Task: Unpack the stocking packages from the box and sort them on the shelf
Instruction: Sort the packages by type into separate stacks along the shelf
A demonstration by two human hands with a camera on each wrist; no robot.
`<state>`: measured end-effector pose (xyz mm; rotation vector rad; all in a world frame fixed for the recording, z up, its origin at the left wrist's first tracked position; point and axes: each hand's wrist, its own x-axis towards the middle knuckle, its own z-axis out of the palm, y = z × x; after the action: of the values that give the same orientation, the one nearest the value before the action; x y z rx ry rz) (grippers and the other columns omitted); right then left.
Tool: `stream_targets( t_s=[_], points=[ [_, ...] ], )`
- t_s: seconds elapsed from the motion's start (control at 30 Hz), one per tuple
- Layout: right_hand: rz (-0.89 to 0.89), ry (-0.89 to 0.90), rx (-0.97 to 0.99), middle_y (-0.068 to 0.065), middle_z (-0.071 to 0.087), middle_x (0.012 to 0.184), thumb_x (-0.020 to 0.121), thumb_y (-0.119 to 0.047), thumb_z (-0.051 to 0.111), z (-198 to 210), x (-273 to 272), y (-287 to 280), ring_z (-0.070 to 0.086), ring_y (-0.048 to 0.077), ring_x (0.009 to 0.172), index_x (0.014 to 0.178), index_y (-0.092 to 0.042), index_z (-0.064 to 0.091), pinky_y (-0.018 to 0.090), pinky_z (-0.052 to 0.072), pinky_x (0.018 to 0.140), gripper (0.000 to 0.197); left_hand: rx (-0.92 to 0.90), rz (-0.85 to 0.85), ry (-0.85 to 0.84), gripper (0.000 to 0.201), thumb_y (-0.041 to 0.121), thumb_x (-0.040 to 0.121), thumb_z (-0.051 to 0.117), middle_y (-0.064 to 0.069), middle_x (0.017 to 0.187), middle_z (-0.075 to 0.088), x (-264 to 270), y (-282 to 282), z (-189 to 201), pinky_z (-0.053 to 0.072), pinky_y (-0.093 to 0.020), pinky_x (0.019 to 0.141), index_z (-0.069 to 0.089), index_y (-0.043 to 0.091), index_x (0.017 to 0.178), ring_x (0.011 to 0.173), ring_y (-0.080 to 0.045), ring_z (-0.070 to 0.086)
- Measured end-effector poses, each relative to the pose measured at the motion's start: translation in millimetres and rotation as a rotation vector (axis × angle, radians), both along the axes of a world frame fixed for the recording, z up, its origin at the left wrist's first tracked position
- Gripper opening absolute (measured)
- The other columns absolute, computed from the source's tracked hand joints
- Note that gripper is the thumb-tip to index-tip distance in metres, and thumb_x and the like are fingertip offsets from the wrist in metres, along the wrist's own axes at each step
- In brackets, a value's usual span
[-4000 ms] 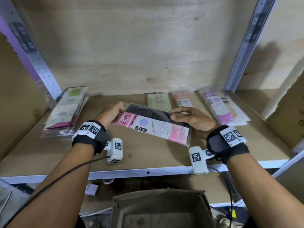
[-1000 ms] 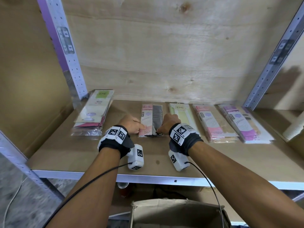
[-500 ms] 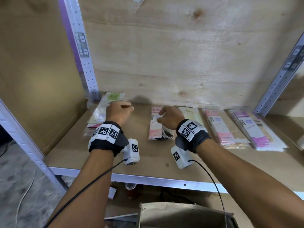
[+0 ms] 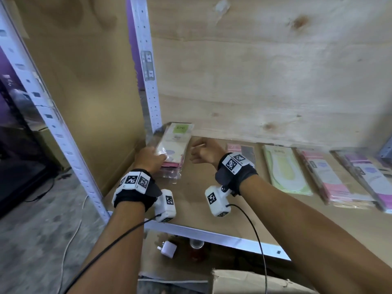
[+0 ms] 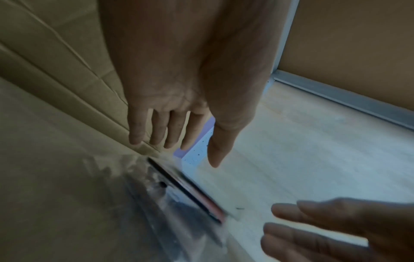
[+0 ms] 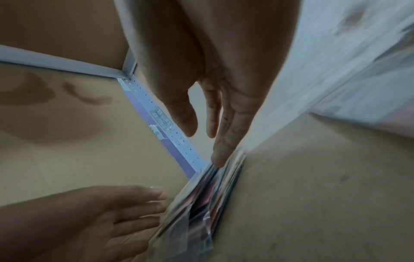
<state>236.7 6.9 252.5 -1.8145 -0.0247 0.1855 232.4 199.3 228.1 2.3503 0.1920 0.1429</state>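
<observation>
— Position of the hands?

— Both are at the stack of stocking packages (image 4: 174, 145) in the shelf's (image 4: 191, 200) back left corner, beside the perforated upright (image 4: 148, 81). The left hand (image 4: 149, 159) lies against the stack's left edge, fingers straight and slightly spread. The right hand (image 4: 204, 152) is just right of the stack, fingers extended and relaxed, gripping nothing; contact cannot be confirmed.

— Remaining stock?

— Four more piles in a row to the right: a pink-and-black package (image 4: 240, 151), a green package (image 4: 284, 168), a pink pile (image 4: 326, 179), a purple pile (image 4: 364, 175). The cardboard box (image 4: 254, 281) sits below the shelf edge.
</observation>
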Motion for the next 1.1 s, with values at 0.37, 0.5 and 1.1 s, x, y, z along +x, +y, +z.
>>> stream_targets(
  t_s=[0.37,0.5,1.1],
  points=[
    [-0.150,0.104,-0.070,0.015,0.057,0.078,0.085,-0.003,0.071,-21,24,36,0.050,0.020,0.055,0.106,-0.002,0.047,0.033,0.049,0.061,0.032,0.051,-0.054,0.032,0.015,0.014,0.089,0.061,-0.005,0.101,0.070,-12,5,-4,0.051,-0.031,0.083,0.075,0.014,0.093,0.090,-0.023,0.063],
    [-0.087,0.197,-0.098,0.014,0.057,0.067,0.085,0.000,0.070,-27,22,25,0.051,0.021,0.058,0.105,0.013,0.063,0.031,0.047,0.065,0.026,0.043,-0.046,-0.003,0.016,0.010,0.087,0.056,-0.002,0.092,0.068,-16,2,3,0.056,-0.039,0.089,0.071,0.015,0.086,0.096,-0.030,0.067],
    [0.007,-0.443,-0.512,0.000,0.069,0.094,0.083,-0.013,0.074,31,-101,-110,0.065,0.018,0.084,0.100,-0.016,0.072,0.024,0.050,0.078,0.017,-1.071,-0.280,0.160,0.091,0.064,0.061,0.082,-0.012,0.122,0.057,-29,-96,34,0.060,-0.044,0.086,0.050,0.021,0.134,0.100,-0.035,0.072]
  ],
)
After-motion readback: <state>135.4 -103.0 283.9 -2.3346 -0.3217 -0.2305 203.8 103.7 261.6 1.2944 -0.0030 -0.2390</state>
